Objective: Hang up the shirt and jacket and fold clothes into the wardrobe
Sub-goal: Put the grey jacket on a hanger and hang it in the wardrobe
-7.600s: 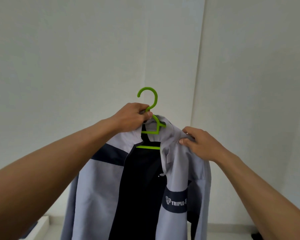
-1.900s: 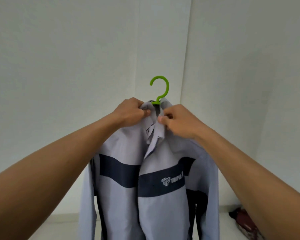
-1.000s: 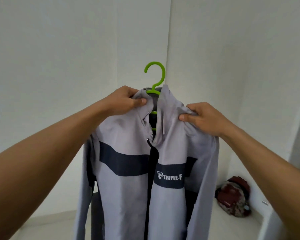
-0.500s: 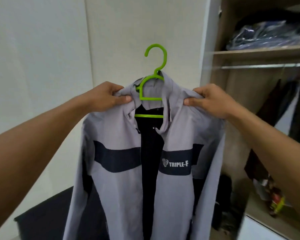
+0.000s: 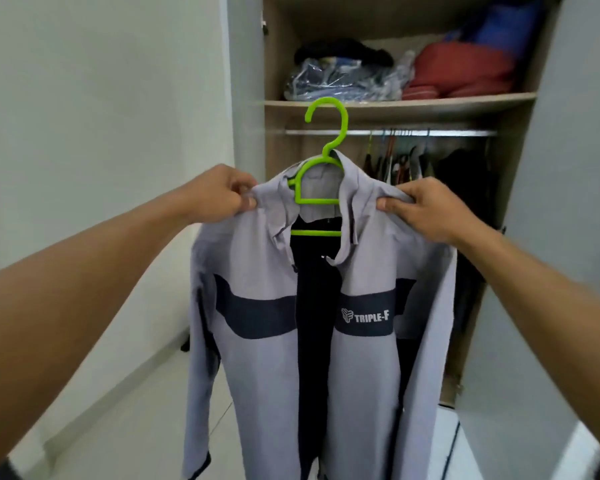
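Observation:
A light grey jacket (image 5: 257, 358) with a dark navy chest band and a "TRIPLE-F" logo hangs open on a bright green hanger (image 5: 321, 168). My left hand (image 5: 219, 195) pinches its left shoulder and my right hand (image 5: 426, 209) pinches its right shoulder, holding it up at chest height. The hanger's hook points up, just in front of and slightly below the silver rail (image 5: 413, 133) of the open wardrobe (image 5: 513, 168). The hook is not on the rail.
Several dark garments (image 5: 465, 174) hang on the rail's right half. The shelf (image 5: 465, 100) above holds bagged clothes (image 5: 340, 77) and a red bundle (image 5: 461, 69). A wardrobe door (image 5: 568, 237) stands open at right. A white wall (image 5: 101, 98) is at left.
The view has swung right from a bare wall corner to face the open wardrobe. My hands moved from the collar out to the jacket's shoulders, and the jacket front now hangs open.

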Action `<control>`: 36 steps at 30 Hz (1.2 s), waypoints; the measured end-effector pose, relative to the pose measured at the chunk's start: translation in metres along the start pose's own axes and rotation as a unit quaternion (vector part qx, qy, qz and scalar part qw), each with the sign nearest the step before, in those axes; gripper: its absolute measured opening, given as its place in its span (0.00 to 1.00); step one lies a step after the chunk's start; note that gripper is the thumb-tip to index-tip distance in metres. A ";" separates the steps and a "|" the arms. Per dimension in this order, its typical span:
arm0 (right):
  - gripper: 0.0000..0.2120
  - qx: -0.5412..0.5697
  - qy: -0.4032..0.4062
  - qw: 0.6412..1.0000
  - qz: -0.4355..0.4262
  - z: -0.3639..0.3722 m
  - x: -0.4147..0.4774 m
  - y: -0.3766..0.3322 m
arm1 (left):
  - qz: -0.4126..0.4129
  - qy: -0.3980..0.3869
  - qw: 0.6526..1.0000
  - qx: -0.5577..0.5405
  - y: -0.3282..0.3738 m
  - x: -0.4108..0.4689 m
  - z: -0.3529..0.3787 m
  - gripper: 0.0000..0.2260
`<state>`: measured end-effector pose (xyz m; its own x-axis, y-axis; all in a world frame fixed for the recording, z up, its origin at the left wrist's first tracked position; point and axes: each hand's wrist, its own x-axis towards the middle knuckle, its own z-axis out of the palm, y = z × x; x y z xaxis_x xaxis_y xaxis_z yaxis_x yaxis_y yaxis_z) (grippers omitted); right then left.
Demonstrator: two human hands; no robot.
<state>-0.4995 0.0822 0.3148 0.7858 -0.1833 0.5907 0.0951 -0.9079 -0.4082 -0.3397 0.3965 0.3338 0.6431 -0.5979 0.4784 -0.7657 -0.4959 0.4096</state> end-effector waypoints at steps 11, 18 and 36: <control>0.23 -0.021 -0.029 0.996 0.079 -0.057 0.011 0.113 | 0.026 0.084 0.996 -0.018 0.046 0.122 0.123 0.06; 0.17 -0.018 -0.057 0.996 0.067 -0.060 0.038 0.159 | 0.009 0.065 0.997 -0.045 0.044 0.179 0.157 0.07; 0.23 -0.002 -0.019 0.997 0.074 -0.012 0.160 0.179 | 0.001 0.089 0.994 -0.060 -0.013 0.357 0.194 0.12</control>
<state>-0.3639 -0.1144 0.3445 0.8132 -0.3015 0.4978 -0.0264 -0.8735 -0.4861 -0.1015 0.0674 0.3482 0.6407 -0.4734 0.6044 -0.7676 -0.4103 0.4924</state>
